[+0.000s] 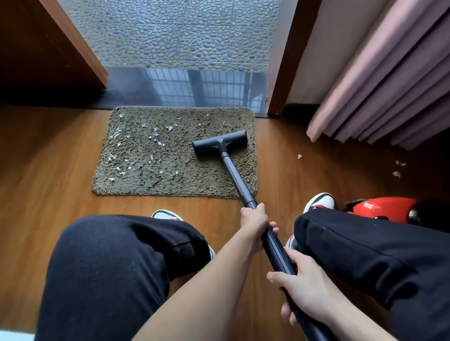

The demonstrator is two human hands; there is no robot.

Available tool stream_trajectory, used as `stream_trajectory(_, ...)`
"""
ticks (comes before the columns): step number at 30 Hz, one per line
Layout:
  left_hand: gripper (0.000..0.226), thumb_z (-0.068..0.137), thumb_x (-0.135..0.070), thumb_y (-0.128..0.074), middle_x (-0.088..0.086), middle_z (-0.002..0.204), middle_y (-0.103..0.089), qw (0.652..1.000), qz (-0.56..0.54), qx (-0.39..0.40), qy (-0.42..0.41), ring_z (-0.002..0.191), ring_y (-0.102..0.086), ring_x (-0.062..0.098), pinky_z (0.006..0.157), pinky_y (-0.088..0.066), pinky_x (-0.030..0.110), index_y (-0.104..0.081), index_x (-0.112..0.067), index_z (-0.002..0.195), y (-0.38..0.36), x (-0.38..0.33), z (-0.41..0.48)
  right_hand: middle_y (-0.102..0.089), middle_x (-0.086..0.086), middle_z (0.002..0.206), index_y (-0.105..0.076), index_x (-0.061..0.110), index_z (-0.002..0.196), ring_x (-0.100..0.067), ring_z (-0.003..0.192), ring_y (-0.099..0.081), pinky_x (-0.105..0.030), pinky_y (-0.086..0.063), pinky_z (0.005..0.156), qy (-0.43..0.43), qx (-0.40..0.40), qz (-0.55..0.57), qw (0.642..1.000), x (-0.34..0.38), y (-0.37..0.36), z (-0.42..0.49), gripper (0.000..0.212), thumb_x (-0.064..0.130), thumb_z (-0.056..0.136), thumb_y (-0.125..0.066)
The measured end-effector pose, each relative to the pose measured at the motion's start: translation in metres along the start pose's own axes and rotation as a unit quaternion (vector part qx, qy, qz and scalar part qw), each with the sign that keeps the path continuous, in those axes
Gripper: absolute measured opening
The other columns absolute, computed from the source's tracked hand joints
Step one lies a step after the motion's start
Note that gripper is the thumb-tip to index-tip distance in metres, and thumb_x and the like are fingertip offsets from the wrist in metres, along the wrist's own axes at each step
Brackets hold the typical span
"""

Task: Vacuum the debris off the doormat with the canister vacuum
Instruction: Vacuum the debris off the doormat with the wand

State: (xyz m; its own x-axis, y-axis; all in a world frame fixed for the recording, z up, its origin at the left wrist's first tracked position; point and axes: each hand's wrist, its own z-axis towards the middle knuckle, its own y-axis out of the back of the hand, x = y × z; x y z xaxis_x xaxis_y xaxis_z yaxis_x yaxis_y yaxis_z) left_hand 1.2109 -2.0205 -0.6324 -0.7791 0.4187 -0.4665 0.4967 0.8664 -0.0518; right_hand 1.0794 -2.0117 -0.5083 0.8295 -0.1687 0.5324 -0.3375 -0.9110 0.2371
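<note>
Olive shag doormat [192, 177], flaky debris [111, 157]

Open wooden floor [46, 160] left of doormat [165, 160]. Hemmed in at right by curtain [397, 80] and red canister [379, 207], possibly touching right shoe [323, 201]. Far left walled by door [27, 50]; near side crowded by legs [114, 269].

The shaggy olive-brown doormat [165, 158] lies flat on the wood floor [47, 168], its far edge along the dark threshold [177, 91], with pale debris [127, 150] scattered over its left and middle parts. The vacuum's dark T-shaped floor head [219, 143] rests on the mat's right side, and its black wand [235, 177] slants back over the near edge. The red canister [379, 208] sits on the floor to the right, only partly visible.
</note>
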Motion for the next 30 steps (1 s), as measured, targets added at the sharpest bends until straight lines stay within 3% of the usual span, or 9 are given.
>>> stream_trajectory(4, 0.022, 0.100, -0.027, -0.049, 0.007, 0.068, -0.046, 1.000, -0.017, 0.013, -0.005, 0.040, -0.049, 0.014, 0.042, -0.045, 0.022, -0.044, -0.007, 0.107, 0.007, -0.020, 0.016, -0.065, -0.009, 0.076, -0.050, 0.029, 0.131, -0.022, 0.048, -0.067, -0.030, -0.054, 0.046, 0.020, 0.000, 0.011, 1.000, 0.018, -0.002, 0.016, 0.039, 0.021, 0.095, -0.063)
stream_trajectory(15, 0.020, 0.100, -0.025, -0.050, 0.008, 0.071, -0.048, 1.000, -0.025, 0.007, -0.012, 0.047, -0.051, 0.016, 0.043, -0.046, 0.023, -0.044, -0.007, 0.106, 0.024, -0.058, 0.048, -0.067, -0.013, 0.075, -0.053, 0.029, 0.122, -0.026, 0.048, -0.067, -0.033, -0.057, 0.046, 0.033, -0.005, 0.000, 0.999, 0.055, -0.011, 0.050, 0.028, 0.022, 0.096, -0.061)
stream_trajectory(24, 0.021, 0.102, -0.027, -0.050, 0.008, 0.075, -0.047, 1.000, -0.018, 0.025, 0.004, 0.048, -0.051, 0.016, 0.042, -0.047, 0.022, -0.045, -0.008, 0.110, 0.006, -0.028, 0.016, -0.066, -0.011, 0.074, -0.050, 0.026, 0.130, -0.025, 0.048, -0.068, -0.031, -0.055, 0.045, 0.027, -0.016, -0.020, 0.999, 0.026, 0.001, 0.015, 0.035, 0.023, 0.097, -0.062)
stream_trajectory(30, 0.024, 0.100, -0.030, -0.051, 0.007, 0.076, -0.047, 0.999, -0.003, 0.038, 0.024, 0.042, -0.051, 0.015, 0.043, -0.047, 0.023, -0.044, -0.010, 0.109, -0.009, 0.007, -0.010, -0.064, -0.008, 0.087, -0.047, 0.023, 0.136, -0.020, 0.049, -0.068, -0.027, -0.052, 0.045, 0.014, -0.032, -0.020, 0.999, -0.008, 0.002, -0.016, 0.042, 0.026, 0.097, -0.064)
